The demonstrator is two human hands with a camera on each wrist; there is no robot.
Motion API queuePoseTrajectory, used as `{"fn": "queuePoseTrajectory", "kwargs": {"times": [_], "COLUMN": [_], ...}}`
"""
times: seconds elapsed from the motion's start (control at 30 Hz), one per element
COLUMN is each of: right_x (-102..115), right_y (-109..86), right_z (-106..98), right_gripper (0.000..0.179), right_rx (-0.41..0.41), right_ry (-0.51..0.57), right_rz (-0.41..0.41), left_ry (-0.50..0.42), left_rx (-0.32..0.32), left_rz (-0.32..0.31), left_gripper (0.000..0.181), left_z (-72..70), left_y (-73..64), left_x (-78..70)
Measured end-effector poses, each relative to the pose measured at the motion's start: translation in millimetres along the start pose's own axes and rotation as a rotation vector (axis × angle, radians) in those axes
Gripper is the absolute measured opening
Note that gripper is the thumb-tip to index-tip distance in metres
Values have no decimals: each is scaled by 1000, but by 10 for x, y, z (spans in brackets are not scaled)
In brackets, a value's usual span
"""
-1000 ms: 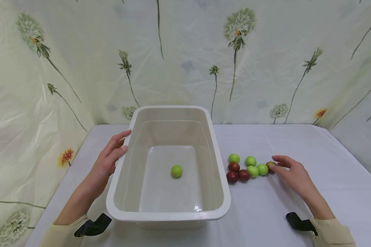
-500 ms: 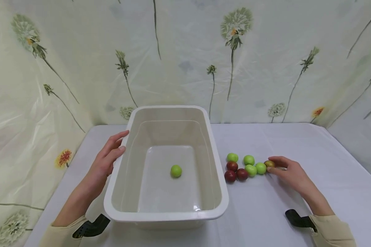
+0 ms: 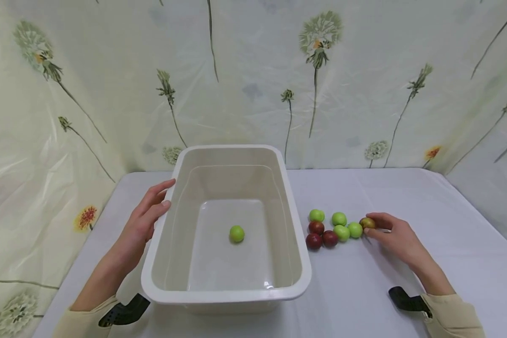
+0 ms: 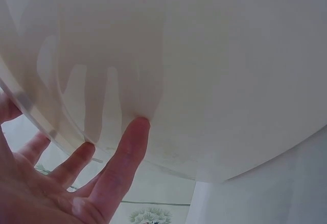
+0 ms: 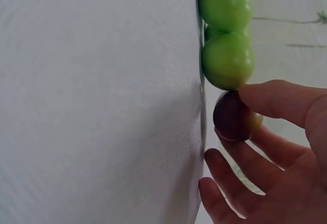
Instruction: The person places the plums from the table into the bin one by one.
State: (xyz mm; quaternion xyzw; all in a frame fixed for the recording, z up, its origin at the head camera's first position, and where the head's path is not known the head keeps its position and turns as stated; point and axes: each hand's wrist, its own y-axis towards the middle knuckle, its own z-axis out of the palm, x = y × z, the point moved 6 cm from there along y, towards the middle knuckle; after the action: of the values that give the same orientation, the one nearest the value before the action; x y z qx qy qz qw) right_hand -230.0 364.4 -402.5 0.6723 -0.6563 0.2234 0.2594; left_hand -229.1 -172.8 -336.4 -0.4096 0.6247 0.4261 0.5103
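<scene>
My right hand (image 3: 399, 239) pinches a dark red plum with a yellowish side (image 3: 367, 223) between thumb and fingers, at the right end of a group of plums. In the right wrist view this plum (image 5: 235, 116) sits right by a green plum (image 5: 228, 60), the thumb on its upper side. My left hand (image 3: 145, 216) touches the left side of a white plastic tub (image 3: 226, 296) with fairly straight fingers. Its fingertips (image 4: 138, 124) press on the tub's outer wall in the left wrist view. One green plum (image 3: 237, 234) lies on the tub's floor.
Right of the tub lie several loose plums, among them a green one (image 3: 317, 215) at the back and a dark red one (image 3: 314, 241) close by the tub's rim. A white cloth (image 3: 363, 291) covers the table; a flower-patterned curtain (image 3: 245, 70) hangs behind it.
My right thumb and fingers have closed round the plum, which now shows its yellowish side. The green plum in the tub has rolled slightly left. My left hand stays at the tub.
</scene>
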Motion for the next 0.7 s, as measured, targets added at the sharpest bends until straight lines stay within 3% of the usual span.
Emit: {"fn": "queuePoseTrajectory", "kwargs": {"times": [0.7], "right_x": [185], "right_y": [-52], "right_z": [-114], "right_gripper": [59], "right_rx": [-99], "right_ry": [102], "right_rz": [37], "left_ry": [8], "left_rx": [0], "left_rz": [8], "left_gripper": [47], "left_z": [5], "left_y": [-1], "left_x": [1]}}
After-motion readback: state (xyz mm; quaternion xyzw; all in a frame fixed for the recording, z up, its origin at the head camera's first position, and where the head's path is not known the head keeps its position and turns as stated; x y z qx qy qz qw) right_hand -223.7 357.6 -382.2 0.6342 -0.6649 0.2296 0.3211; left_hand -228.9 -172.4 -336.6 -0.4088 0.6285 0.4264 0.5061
